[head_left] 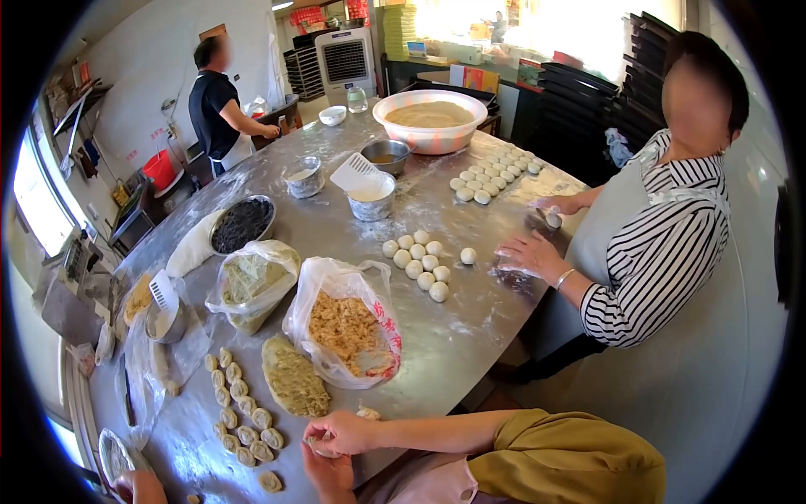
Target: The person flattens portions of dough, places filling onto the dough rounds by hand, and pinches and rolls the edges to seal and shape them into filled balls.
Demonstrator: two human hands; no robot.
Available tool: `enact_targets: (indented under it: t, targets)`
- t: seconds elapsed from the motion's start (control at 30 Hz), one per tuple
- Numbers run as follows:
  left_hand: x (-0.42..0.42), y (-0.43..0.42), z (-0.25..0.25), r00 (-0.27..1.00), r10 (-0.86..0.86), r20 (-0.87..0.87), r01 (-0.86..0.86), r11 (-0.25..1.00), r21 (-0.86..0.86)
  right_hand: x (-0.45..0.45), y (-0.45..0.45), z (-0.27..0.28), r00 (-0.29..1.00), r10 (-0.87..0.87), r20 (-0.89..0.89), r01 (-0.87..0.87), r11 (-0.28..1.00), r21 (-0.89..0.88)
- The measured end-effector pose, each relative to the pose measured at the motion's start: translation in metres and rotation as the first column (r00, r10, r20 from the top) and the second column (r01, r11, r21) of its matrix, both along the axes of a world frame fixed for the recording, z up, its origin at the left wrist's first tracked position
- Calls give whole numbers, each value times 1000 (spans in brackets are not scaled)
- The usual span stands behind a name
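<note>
My left hand is closed round a small pale piece of dough, mostly hidden by fingers. Just above it, my right hand, at the end of a mustard sleeve, pinches the same piece. Near my right wrist lies a small light lump. Beyond my hands is a mound of greenish filling, and left of it sit several coiled dough pieces. A plastic bag of crumbly orange-brown filling lies open behind the mound.
A co-worker in stripes stands at right, hands at dough balls. Another person stands at the far left. Someone's hand is by a metal bowl at bottom left. Bowls, including a large white basin, stand on the metal table.
</note>
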State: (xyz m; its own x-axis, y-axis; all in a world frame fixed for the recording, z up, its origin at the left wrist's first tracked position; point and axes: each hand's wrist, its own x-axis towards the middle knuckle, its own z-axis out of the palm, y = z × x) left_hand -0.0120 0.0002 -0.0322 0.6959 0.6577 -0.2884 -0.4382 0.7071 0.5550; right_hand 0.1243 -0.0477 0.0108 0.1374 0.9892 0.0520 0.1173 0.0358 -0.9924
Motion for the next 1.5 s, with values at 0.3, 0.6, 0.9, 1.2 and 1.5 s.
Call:
enact_targets:
  t: [0.3, 0.6, 0.9, 1.2, 1.5]
  targets:
    - [17, -13, 4, 996, -83, 31, 86, 989, -123, 6, -19, -19, 923, -179, 340, 161, 984, 81]
    - [10, -11, 22, 987, -156, 35, 160, 956, -245, 3, -25, -9, 902, -246, 353, 210, 968, 137]
    - [-42, 12, -39, 1000, 26, -10, -27, 987, -161, 26, 38, 6, 731, -631, 261, 524, 764, 377]
    - [-34, -25, 49, 962, 119, -244, -159, 975, -153, 2, 61, -58, 409, -599, 688, 377, 798, 471]
    - [-49, -9, -23, 973, 97, -210, -86, 994, 60, 57, 19, -35, 520, -715, 467, 403, 688, 604]
